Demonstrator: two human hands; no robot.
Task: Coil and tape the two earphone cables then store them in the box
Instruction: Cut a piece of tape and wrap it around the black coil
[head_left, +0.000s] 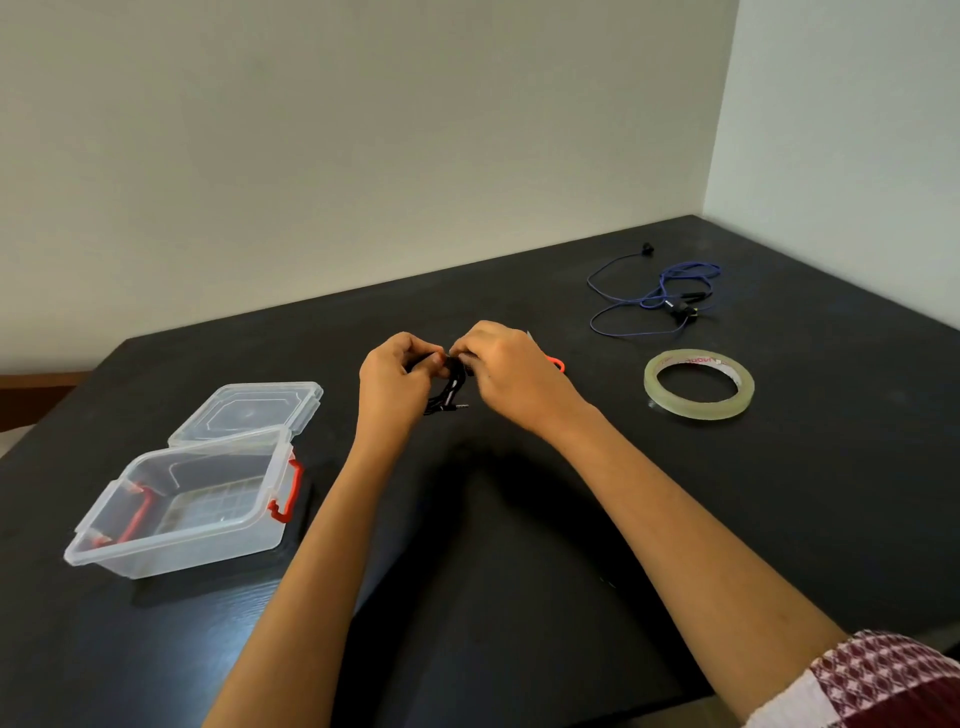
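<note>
A coiled black earphone cable (451, 389) hangs between my hands above the black table, its jack plug sticking out at the bottom. My left hand (396, 379) grips the coil from the left. My right hand (506, 376) pinches its top from the right; whether tape is between those fingers cannot be made out. A second earphone cable (655, 296), blue, lies loose and uncoiled at the far right. The roll of clear tape (698, 383) lies flat to the right of my hands. The clear plastic box (197, 506) with red latches stands open at the left.
The box's clear lid (248, 413) lies flat behind the box. A small orange object (557, 362) peeks out behind my right hand. Walls close the table's far side and right side. Dark table surface (493, 545) lies between my forearms.
</note>
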